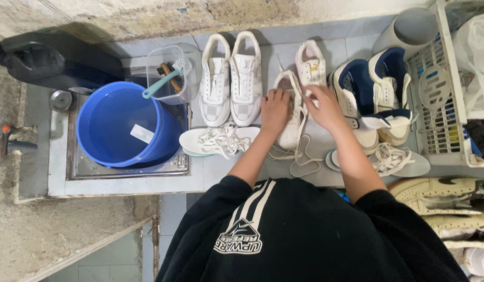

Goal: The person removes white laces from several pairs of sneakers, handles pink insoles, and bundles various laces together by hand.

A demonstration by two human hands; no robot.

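a person in a black sweatshirt bends over a pale tiled bench (221, 167), both hands on a white low-top sneaker (290, 117) that lies near the middle of the bench, toe pointing toward the wearer. the left hand (275, 109) presses down on the shoe's side, fingers curled together over its collar, seemingly to keep it from sliding. the right hand (323, 107) sits at the tongue, fingers bunched around what looks like the white lace (299, 156); whether they truly pinch it cannot be told from above. the lace's loose end trails off the shoe toward the bench edge, as if partly drawn out.

the shoe's mate, a second white sneaker (310, 62), stands just behind. to the left a pair of white checked-panel sneakers (230, 78) stands side by side with eyelets bare, and a white insole heaped with tangled laces (218, 140) lies before them. to the right stand navy-and-white high-top sneakers (372, 91), another insole with laces (393, 159) near them. a round blue plastic bucket (122, 128) holding water sits in a sunken basin at the far left, beside a clear tub (171, 70) with a teal-handled brush.

a white plastic crate (440, 89) is cut off at the right edge, its contents unclear; more pale shoes lower right are only partly visible.
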